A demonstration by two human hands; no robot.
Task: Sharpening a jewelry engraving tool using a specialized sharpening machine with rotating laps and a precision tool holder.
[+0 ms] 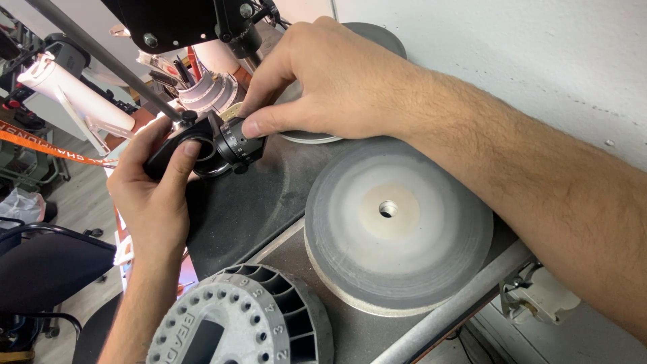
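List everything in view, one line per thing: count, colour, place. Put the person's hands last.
black dial fitting: one, black with pale scale marks, upper centre, gripped by both hands
grinding disc: one, grey with a centre hole, flat on the dark surface, centre right
slotted wheel: one, grey, ring of holes and slots, bottom centre
metal rod: one, grey, slanting at upper left
left hand: holds the fitting, thumb on it
right hand: pinches the fitting's dial

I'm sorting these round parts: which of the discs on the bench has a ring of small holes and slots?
The light grey slotted wheel at the bottom edge, nearest the left forearm. The large grinding disc beside it is smooth, with one centre hole.
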